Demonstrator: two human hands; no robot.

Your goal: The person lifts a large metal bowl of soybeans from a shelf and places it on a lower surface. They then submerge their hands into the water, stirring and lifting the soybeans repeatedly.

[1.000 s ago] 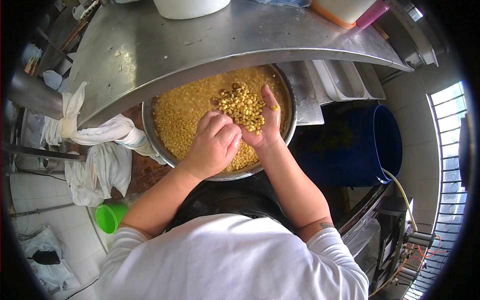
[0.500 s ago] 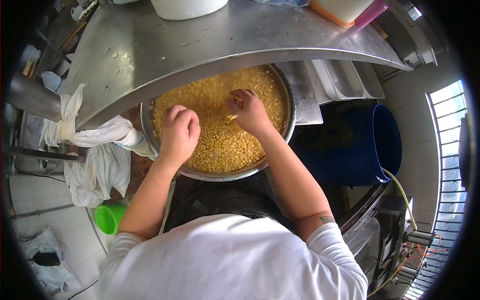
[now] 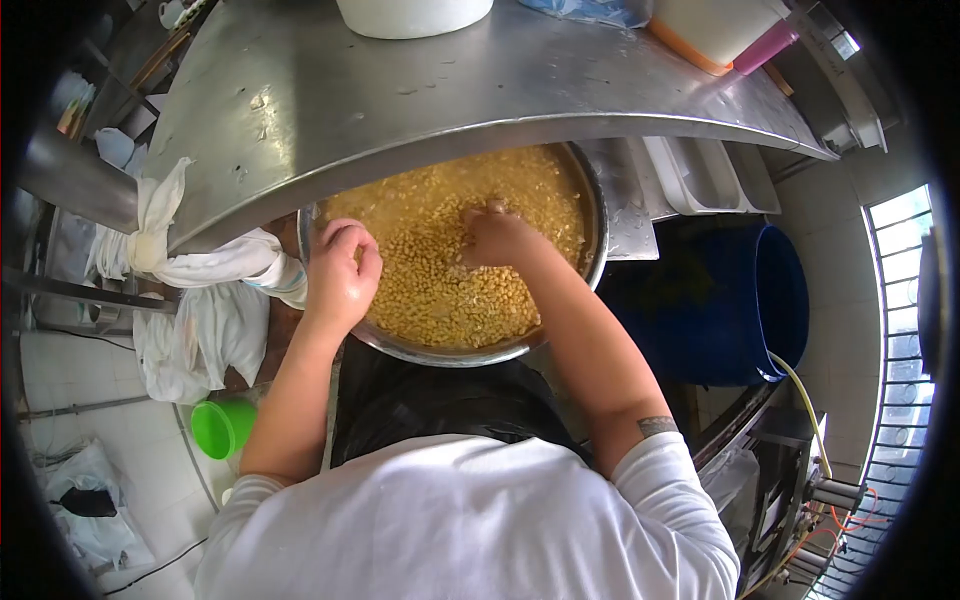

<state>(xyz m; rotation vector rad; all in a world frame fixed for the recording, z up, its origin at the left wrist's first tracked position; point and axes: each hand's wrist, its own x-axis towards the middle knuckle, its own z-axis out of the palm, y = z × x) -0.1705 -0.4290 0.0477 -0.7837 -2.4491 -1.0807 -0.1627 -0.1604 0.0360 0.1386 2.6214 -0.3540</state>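
Observation:
A large round metal basin (image 3: 599, 215) holds yellow kernels (image 3: 455, 305) under cloudy water; whether they are corn or beans I cannot make out. My right hand (image 3: 497, 238) is dipped among the kernels near the middle, its fingers mostly sunk out of sight. Over the basin's left side, above the kernels, my left hand (image 3: 343, 268) is closed with curled fingers and the thumb near the index finger. What it holds, if anything, is hidden. The steel table's edge covers the far part of the basin.
A steel table (image 3: 430, 85) overhangs the basin and bears a white tub (image 3: 415, 15). White cloth (image 3: 215, 268) is tied round the leg at left. A blue barrel (image 3: 690, 310) lies at right, below white trays (image 3: 690, 170). A green bucket (image 3: 222, 428) stands on the floor.
My right hand has gone down into the kernels from just above them, where it held some. My left hand has shifted slightly left toward the rim. The view has tilted a little.

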